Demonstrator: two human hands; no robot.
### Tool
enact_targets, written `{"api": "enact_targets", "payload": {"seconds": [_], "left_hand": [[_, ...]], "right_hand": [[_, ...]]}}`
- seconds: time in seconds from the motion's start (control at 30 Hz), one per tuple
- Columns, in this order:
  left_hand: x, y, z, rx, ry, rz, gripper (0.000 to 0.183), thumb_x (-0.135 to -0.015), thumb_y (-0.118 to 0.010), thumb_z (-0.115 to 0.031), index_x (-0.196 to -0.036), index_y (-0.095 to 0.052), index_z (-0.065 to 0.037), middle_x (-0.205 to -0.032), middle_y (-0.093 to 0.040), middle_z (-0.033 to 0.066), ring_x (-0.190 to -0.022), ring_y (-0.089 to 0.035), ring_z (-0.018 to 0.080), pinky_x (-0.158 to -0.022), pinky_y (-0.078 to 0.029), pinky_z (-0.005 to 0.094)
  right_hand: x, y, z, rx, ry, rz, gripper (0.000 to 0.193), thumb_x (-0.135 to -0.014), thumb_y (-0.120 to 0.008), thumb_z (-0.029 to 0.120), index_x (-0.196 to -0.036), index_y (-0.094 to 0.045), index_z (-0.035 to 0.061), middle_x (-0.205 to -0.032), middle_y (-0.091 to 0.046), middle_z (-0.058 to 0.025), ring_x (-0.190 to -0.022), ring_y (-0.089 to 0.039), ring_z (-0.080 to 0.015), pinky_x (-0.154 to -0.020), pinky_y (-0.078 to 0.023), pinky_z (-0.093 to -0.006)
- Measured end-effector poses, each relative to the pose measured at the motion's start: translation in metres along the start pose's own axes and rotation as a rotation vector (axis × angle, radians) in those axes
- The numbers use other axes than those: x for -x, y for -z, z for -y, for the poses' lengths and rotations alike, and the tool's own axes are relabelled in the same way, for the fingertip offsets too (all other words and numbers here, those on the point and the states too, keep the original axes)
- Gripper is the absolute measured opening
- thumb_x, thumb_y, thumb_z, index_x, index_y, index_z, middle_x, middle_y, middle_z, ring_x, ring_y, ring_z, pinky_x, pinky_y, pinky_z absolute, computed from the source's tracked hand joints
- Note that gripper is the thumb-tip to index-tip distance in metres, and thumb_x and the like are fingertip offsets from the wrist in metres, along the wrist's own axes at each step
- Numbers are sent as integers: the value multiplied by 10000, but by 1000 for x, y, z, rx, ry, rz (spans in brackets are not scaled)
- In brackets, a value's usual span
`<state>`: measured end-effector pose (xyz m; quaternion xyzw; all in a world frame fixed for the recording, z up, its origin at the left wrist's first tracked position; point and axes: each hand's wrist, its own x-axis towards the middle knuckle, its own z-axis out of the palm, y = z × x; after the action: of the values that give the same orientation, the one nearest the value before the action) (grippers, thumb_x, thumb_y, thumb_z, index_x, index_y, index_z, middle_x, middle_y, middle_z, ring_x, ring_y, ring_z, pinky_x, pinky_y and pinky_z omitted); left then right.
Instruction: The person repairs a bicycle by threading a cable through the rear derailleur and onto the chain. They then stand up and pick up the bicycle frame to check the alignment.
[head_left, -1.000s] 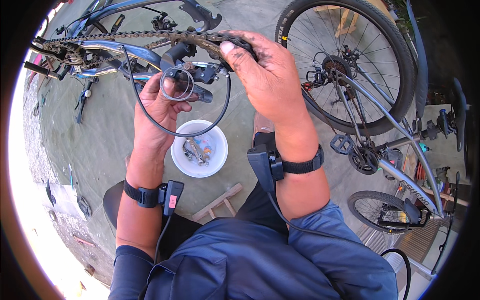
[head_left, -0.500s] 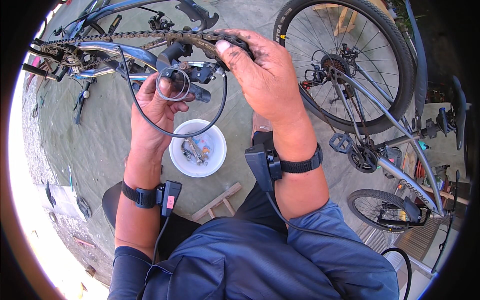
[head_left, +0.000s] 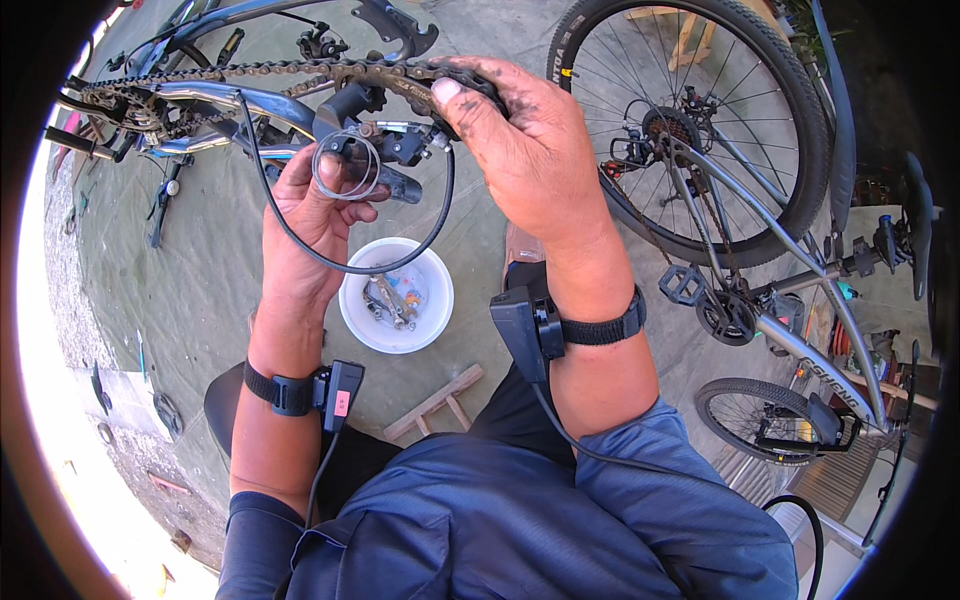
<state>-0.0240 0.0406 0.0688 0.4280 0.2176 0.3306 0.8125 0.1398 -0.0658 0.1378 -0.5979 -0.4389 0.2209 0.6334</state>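
My right hand (head_left: 540, 135), smudged with grease, closes on the dark cage of a rear derailleur (head_left: 405, 88), its thumb pressed against the side. A greasy bicycle chain (head_left: 230, 72) runs from that cage leftward above the blue-silver bike frame (head_left: 260, 103). Beneath it my left hand (head_left: 310, 210) is closed around the dark end part of the frame, its thumb at a coil of thin shift cable (head_left: 348, 190). Black cable housing (head_left: 300, 240) droops in a loop below both hands. The left fingertips are partly hidden behind the coil.
A white bucket (head_left: 440, 300) with metal parts stands on the floor below my hands. To the right are a grey bicycle (head_left: 800, 340) and its large wheel (head_left: 800, 200). A small wooden frame (head_left: 440, 400) lies near my legs. Loose parts (head_left: 165, 410) lie at the left.
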Motion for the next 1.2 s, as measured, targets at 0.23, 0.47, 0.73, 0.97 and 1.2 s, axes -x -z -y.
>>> {"api": "enact_targets", "payload": {"seconds": [0.23, 0.47, 0.73, 0.97, 1.2], "left_hand": [[1, -1, -1, -4, 2, -17, 342, -948, -588, -266, -1183, -563, -19, -951, -668, 109, -747, -684, 202, -556, -518, 229], [1, 0, -1, -3, 1, -14, 349, -943, -595, -269, -1184, -566, -18, -952, -663, 113, -747, -681, 198, -557, -518, 228], [0, -1, -1, 4, 1, -5, 363, -936, -606, -280, -1177, -568, -11, -936, -662, 112, -743, -678, 198, -563, -526, 229], [0, 0, 1, 6, -9, 4, 367, -909, -647, -274, -1144, -577, -1, -939, -672, 116, -759, -688, 224, -560, -536, 245], [1, 2, -1, 17, -11, 7, 342, -908, -646, -229, -1164, -576, -12, -1084, -658, 137, -787, -681, 239, -583, -541, 260]], "right_hand": [[-1, -3, -1, 12, 33, -32, 176, -894, -587, 110, -984, -650, -27, -669, -572, -13, -604, -495, -64, -534, -412, -232], [1, 1, 3, 10, -16, 22, 248, -930, -613, 161, -1080, -641, -35, -783, -579, 41, -697, -466, -19, -598, -393, -171], [0, -3, 0, -69, -41, -22, 186, -897, -596, 109, -1005, -642, -34, -673, -551, 12, -600, -464, -41, -518, -382, -218], [3, -3, 3, -131, -100, -29, 226, -925, -613, 126, -1096, -638, -21, -751, -552, 62, -628, -417, 4, -538, -307, -148], [2, -2, 7, -42, -100, -54, 226, -904, -611, 99, -1074, -629, -50, -756, -568, 34, -657, -461, -24, -572, -388, -178]]}}
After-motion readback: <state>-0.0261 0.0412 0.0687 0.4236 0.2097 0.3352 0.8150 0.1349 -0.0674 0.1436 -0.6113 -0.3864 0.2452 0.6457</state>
